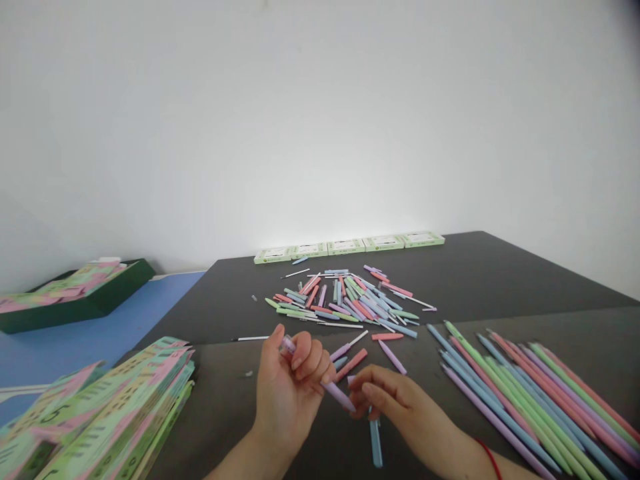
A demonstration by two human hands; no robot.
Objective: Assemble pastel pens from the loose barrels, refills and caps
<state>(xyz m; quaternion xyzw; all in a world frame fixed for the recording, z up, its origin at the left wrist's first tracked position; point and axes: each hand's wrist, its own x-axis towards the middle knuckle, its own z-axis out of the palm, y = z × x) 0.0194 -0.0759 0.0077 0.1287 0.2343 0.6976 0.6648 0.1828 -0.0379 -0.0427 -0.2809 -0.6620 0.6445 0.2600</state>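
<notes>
My left hand (293,383) is closed around a purple pen (339,396). One end shows above its fingers, and the other slants down to the right. At that lower end, the fingertips of my right hand (390,395) are closed and meet the pen. A small purple bit also shows by those fingertips, partly hidden. Just under my right hand is a blue pen cap (376,443); whether it touches the fingers I cannot tell. Beyond both hands lie a red pen barrel (351,365) and a purple barrel (393,357).
A heap of pastel pen parts and white refills (345,300) covers the black table's (525,280) middle. Flat green-white boxes (346,247) line the back. Several pens (530,400) lie at right. Printed packets (110,413) stand at left, near a dark green tray (107,300).
</notes>
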